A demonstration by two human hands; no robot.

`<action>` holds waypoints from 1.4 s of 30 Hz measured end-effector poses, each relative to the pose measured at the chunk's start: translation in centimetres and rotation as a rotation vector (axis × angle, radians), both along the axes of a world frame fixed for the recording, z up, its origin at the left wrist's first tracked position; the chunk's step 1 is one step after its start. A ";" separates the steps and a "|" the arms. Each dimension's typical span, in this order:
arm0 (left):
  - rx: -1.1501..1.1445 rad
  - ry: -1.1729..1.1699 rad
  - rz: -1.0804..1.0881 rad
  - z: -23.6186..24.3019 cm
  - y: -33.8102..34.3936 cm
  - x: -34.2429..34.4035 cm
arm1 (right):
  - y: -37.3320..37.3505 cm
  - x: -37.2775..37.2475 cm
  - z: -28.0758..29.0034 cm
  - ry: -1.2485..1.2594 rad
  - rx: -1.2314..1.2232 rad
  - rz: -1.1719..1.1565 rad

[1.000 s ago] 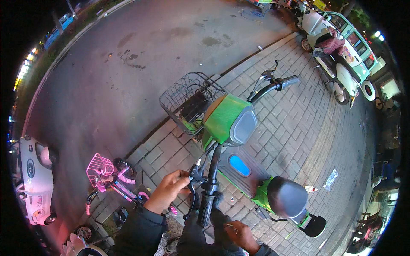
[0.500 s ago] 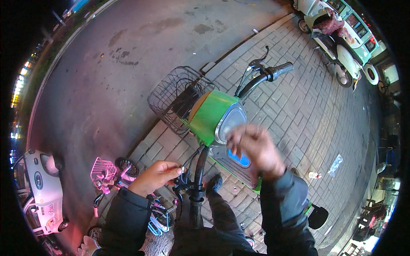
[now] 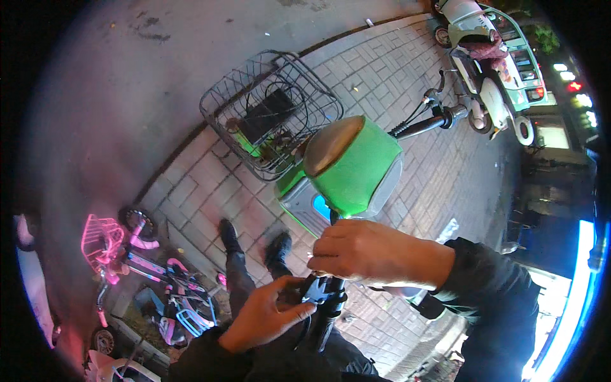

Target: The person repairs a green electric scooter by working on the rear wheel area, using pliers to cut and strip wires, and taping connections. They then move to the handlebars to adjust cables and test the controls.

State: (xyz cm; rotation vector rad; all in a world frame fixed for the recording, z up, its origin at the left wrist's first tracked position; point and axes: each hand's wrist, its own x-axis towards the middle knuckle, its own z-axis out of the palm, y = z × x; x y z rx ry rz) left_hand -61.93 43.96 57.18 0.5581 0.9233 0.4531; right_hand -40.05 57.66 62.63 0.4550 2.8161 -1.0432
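A green electric scooter [image 3: 356, 169] stands before me, its black handlebar [image 3: 328, 321] running toward my body. My left hand [image 3: 270, 315] closes thumb and fingers around the black brake lever mount [image 3: 316, 290] on that bar. Just beyond the mount, my right hand [image 3: 375, 251] is closed with its fingers curled down over the bar; their tips and whatever they pinch are hidden. On the far side, the other handlebar grip [image 3: 455, 116] is untouched.
A wire basket [image 3: 213, 108] on the scooter's front holds a black box [image 3: 270, 114] and cables. Small pink bicycles [image 3: 143, 264] stand at the left. A white scooter [image 3: 493, 105] is parked at far right. Paving bricks [image 3: 388, 70] border the road.
My right hand has come down from above the scooter's front onto the left handlebar. My left hand has shifted onto the brake lever mount. The view and the scooter's front have turned.
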 end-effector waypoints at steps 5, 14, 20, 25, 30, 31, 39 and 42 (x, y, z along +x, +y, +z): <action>-0.107 -0.138 0.065 -0.3 -1.2 0.2 | 2.1 -2.4 2.2 -0.134 -0.125 0.047; 0.162 0.142 0.279 1.7 -0.4 2.4 | 3.3 -2.0 0.9 -0.191 -0.408 0.035; 0.134 0.313 0.320 1.9 0.8 3.7 | 3.4 -1.3 0.3 -0.133 -0.492 -0.028; 0.171 0.351 0.242 2.4 1.6 3.4 | 3.9 -0.5 0.1 -0.115 -0.439 0.000; -0.143 0.106 0.199 1.8 2.6 2.5 | 3.4 -0.2 -0.8 -0.004 -0.417 -0.049; -0.098 0.121 0.217 1.8 2.7 2.5 | 3.1 -0.2 -1.0 0.012 -0.414 -0.062; 0.065 0.372 0.212 2.8 2.2 3.5 | 3.0 0.7 -1.8 0.097 -0.404 -0.131; 0.009 0.381 0.219 2.9 2.0 3.6 | 3.0 0.7 -1.9 0.113 -0.402 -0.132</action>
